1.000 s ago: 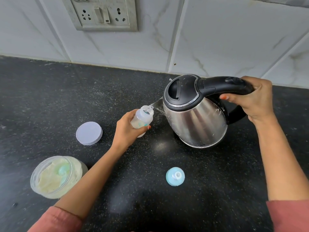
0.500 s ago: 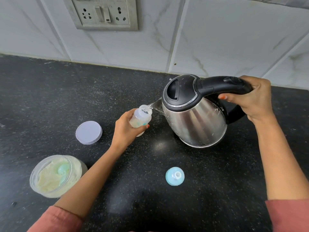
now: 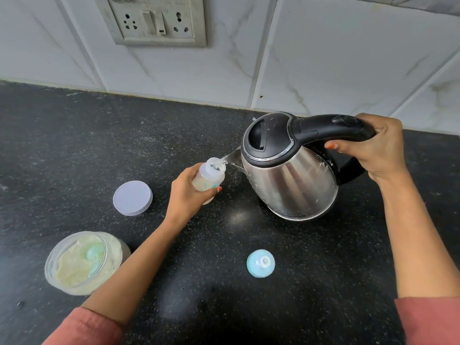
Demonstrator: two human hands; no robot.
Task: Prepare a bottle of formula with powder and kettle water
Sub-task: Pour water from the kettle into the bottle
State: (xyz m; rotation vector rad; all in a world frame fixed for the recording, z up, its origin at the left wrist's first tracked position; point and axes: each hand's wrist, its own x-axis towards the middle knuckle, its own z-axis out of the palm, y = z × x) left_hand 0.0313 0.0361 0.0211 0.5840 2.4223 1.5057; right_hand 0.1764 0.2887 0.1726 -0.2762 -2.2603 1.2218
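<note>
One head-worn wide view looks steeply down, close over the countertop (image 3: pixel 74 145).

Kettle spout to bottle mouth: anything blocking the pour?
Nothing visible. The bottle, held by the left hand, is uncapped; its blue nipple cap lies apart on the counter, nearer the camera. The kettle, tipped by the right hand, has its spout at the open mouth, water running in.
</note>
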